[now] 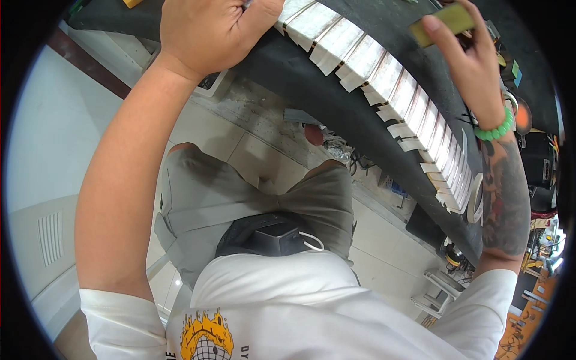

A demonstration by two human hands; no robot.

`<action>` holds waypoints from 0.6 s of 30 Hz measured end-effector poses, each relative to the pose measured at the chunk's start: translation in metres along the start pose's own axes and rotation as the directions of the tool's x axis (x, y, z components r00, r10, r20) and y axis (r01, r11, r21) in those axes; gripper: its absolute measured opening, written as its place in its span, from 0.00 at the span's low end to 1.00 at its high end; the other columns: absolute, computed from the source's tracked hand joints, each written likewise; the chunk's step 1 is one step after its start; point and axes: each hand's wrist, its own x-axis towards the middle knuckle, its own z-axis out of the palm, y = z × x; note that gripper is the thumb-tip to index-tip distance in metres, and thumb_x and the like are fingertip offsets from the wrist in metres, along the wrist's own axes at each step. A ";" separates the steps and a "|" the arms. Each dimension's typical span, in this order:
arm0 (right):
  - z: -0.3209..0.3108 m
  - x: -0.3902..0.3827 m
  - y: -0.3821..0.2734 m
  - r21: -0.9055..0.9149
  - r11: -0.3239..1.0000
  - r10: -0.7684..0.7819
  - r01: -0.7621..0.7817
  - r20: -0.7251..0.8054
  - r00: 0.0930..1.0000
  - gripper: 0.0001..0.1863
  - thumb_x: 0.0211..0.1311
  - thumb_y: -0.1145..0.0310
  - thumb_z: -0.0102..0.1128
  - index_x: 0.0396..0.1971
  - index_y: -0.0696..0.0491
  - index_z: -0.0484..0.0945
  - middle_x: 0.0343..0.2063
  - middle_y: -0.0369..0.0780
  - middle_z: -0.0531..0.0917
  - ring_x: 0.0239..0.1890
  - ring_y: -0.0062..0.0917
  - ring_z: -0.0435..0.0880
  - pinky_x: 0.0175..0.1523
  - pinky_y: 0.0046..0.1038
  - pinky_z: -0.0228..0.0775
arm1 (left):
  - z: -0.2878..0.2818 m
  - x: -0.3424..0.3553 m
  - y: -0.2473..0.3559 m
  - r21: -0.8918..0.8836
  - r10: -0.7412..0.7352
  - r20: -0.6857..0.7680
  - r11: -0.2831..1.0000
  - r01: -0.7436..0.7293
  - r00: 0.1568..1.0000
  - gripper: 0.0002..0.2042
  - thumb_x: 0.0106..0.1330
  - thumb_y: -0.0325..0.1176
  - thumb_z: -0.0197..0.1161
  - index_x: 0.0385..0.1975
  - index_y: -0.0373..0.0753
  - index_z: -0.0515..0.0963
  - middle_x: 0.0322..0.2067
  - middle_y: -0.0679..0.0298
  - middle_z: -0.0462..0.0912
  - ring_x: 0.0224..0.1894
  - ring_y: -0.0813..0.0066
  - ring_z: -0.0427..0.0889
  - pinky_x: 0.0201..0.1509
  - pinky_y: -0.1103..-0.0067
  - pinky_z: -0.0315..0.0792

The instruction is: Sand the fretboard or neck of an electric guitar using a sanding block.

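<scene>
A long guitar neck (384, 78) lies across the dark bench, its fretboard covered with strips of white masking tape whose loose ends hang over the near edge. Thin dark lines show between the strips. My left hand (210, 36) is closed at the neck's far left end, thumb against it; the fingertips are partly hidden. My right hand (477, 72), wearing a green bead bracelet (495, 125), pinches a flat yellow-green block (444, 25) between thumb and fingers. The block is over the bench beyond the neck, apart from the tape.
The black bench top (384, 27) curves along the neck. A white ring, like a tape roll (475, 198), is at the neck's right end by my forearm. Tools hang on an orange board (531, 312) at right. A white stool (441, 294) stands on the tiled floor.
</scene>
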 end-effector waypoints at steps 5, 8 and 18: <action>-0.020 0.000 -0.004 0.289 0.955 0.039 -0.066 0.101 0.994 0.27 0.69 0.54 0.68 0.58 0.54 0.70 0.42 0.34 0.72 0.44 0.17 0.73 0.50 0.26 0.69 | 0.001 0.002 0.002 -0.035 -0.001 -0.030 0.999 0.000 1.000 0.13 0.68 0.35 0.57 0.27 0.35 0.84 0.29 0.55 0.87 0.33 0.57 0.84 0.42 0.67 0.73; 0.000 -0.007 -0.023 0.173 0.984 0.039 -0.037 -0.008 0.999 0.28 0.69 0.52 0.67 0.58 0.55 0.70 0.42 0.34 0.73 0.45 0.17 0.73 0.50 0.26 0.69 | 0.006 -0.005 -0.007 0.076 0.001 0.020 0.997 -0.002 1.000 0.13 0.68 0.36 0.57 0.27 0.35 0.84 0.29 0.54 0.86 0.34 0.57 0.84 0.42 0.67 0.73; -0.015 -0.007 0.034 0.362 0.931 0.024 -0.043 0.056 0.998 0.25 0.76 0.60 0.61 0.64 0.57 0.72 0.55 0.37 0.78 0.55 0.16 0.77 0.62 0.21 0.69 | -0.005 -0.002 -0.002 0.014 -0.076 0.105 0.997 0.075 0.992 0.12 0.70 0.35 0.56 0.35 0.35 0.84 0.36 0.56 0.86 0.41 0.56 0.84 0.47 0.67 0.73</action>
